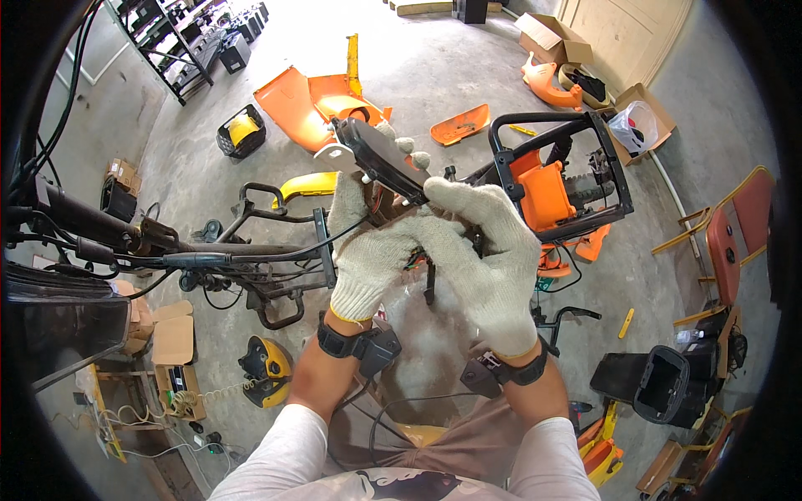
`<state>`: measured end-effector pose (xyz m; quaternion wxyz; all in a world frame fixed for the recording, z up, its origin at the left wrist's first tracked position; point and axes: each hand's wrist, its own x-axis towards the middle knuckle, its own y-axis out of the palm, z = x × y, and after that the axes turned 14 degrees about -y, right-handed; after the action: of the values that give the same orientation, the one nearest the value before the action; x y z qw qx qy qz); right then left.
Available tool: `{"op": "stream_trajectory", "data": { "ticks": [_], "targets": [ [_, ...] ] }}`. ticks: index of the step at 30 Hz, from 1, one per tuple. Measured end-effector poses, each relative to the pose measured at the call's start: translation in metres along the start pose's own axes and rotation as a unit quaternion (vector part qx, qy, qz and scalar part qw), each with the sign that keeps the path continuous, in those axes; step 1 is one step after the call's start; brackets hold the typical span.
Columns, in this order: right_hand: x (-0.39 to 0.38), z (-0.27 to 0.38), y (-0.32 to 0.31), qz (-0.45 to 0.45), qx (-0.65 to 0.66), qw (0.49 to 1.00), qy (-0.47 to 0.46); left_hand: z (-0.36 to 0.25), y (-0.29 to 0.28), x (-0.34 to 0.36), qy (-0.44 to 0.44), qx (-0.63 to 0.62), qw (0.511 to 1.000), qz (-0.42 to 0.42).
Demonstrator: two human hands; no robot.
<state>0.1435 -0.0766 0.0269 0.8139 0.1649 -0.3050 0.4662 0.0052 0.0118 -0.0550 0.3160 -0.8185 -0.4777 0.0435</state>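
Observation:
A flat black casing (380,159) with rounded corners is tilted in front of me, a pale bracket tab (336,155) beside its left end. My left hand (372,259), in a knitted off-white glove, is closed round it, with fingertips showing over its far edge. My right hand (489,259), gloved the same way, has its fingers bent in against the casing's near end. Wires partly show between the hands; what the right fingers pinch there is hidden. Below lies the stripped black frame (242,248) of a two-wheeler.
Right of my hands stands a black tube rack (614,159) over an orange panel (539,192). Orange bodywork (292,104) and a yellow cover (309,185) lie beyond. A yellow-black helmet (269,371) is at lower left, chairs (723,242) at right, boxes (555,37) far right.

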Motion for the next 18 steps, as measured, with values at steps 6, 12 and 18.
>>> {"op": "stream_trajectory", "data": {
  "ticks": [6, 12, 18],
  "targets": [
    [0.0, 0.004, -0.002, 0.015, -0.098, 0.994, -0.034, -0.026, -0.004, 0.002, 0.052, 0.027, 0.994, -0.089],
    [0.001, 0.003, -0.001, 0.023, -0.104, 0.992, -0.074, -0.023, -0.01, -0.002, 0.035, 0.138, 0.987, -0.077],
    [0.001, 0.002, -0.002, 0.017, -0.105, 0.99, -0.09, -0.032, -0.016, -0.001, 0.038, 0.26, 0.964, -0.028]
  ]
}}
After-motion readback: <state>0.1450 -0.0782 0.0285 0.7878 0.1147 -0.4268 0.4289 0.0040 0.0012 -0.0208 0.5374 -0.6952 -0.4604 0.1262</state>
